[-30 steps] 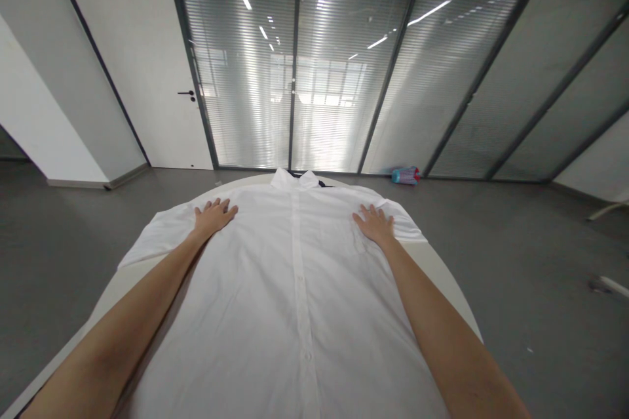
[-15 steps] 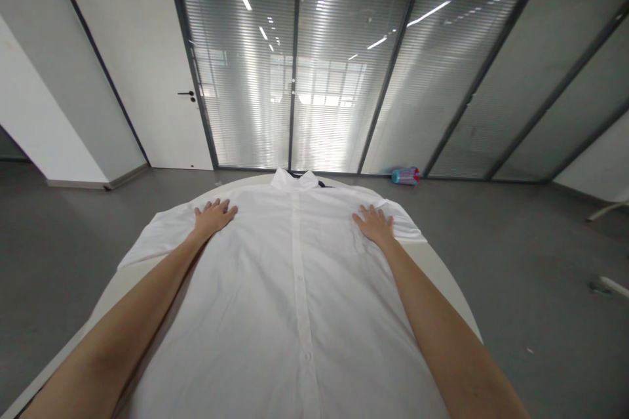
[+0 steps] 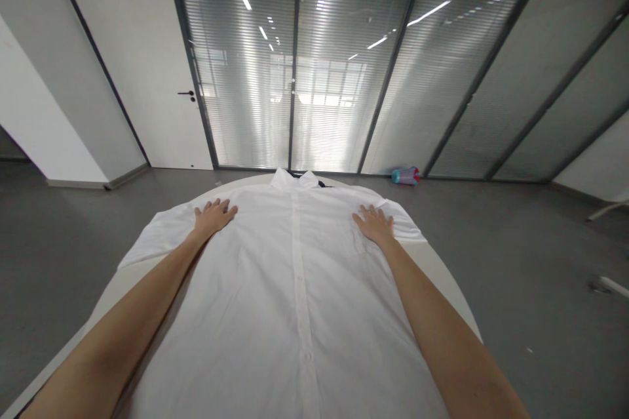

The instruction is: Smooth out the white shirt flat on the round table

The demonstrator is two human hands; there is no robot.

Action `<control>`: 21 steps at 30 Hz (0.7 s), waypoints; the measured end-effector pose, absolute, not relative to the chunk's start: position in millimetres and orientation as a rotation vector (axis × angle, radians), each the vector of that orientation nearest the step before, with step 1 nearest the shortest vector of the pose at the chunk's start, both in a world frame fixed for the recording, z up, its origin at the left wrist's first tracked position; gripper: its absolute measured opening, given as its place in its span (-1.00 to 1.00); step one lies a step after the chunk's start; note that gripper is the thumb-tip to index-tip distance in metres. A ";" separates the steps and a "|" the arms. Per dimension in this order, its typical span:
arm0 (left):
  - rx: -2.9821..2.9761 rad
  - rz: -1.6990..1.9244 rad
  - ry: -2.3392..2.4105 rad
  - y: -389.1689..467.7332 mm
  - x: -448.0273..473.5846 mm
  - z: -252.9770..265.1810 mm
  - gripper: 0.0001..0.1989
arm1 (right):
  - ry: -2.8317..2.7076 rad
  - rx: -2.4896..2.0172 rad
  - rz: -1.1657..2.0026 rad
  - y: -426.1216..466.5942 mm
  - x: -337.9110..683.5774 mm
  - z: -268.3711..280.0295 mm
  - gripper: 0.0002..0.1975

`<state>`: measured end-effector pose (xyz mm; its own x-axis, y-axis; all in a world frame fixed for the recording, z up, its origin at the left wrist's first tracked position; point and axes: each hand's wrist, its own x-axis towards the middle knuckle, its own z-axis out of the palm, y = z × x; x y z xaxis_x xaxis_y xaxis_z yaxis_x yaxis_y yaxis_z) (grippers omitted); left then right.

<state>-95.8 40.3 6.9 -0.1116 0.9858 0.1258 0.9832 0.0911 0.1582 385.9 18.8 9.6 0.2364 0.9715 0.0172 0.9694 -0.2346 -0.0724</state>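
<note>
A white button-up shirt (image 3: 255, 275) lies spread out front side up, its collar at the far end and its button strip running down the middle toward me. Beneath it is a pale table (image 3: 442, 275) with a rounded edge. My left hand (image 3: 215, 216) rests flat, fingers spread, on the shirt near the left shoulder. On the opposite shoulder lies my right hand (image 3: 375, 224), palm down with its fingers apart. Both sleeves stretch outward past the hands. A small dark item (image 3: 322, 183) shows beside the collar; its kind I cannot make out.
Past the table stands a glass partition (image 3: 329, 78) with blinds, and a white door (image 3: 162, 78) at its left. A blue and red cylindrical object (image 3: 405, 176) lies on the grey floor (image 3: 515, 261) by the partition. Pale furniture legs (image 3: 613, 286) show at the right edge.
</note>
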 end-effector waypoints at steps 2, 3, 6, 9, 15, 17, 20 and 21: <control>2.087 0.316 2.312 39.7 -95.3 7.5 -0.36 | -1.898 -2.413 0.050 18.5 386.0 9.7 -0.30; 2.087 0.315 2.313 39.5 -95.1 7.9 -0.36 | -1.897 -2.410 0.051 18.3 386.0 9.8 -0.30; 2.082 0.311 2.312 39.3 -94.9 8.8 -0.36 | -1.893 -2.410 0.060 18.3 386.0 10.1 -0.30; 2.078 0.309 2.304 40.1 -95.8 8.6 -0.35 | -1.889 -2.410 0.061 18.9 385.7 9.7 -0.31; 2.077 0.318 2.309 41.1 -96.0 5.8 -0.35 | -1.882 -2.406 0.062 17.5 386.1 8.7 -0.31; 2.076 0.306 2.307 40.8 -96.1 5.7 -0.35 | -1.883 -2.406 0.070 15.7 385.5 11.2 -0.31; 2.067 0.291 2.311 40.9 -97.5 9.4 -0.35 | -1.849 -2.407 0.009 13.6 376.8 20.7 -0.33; 2.075 0.287 2.309 41.0 -97.3 12.0 -0.37 | -1.838 -2.389 -0.047 13.3 370.5 24.7 -0.35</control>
<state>-97.3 41.0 12.0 -0.1138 0.9879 0.1053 0.9836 0.0971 0.1520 370.5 13.3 24.7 0.2591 0.9605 0.1016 0.9644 -0.2515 -0.0816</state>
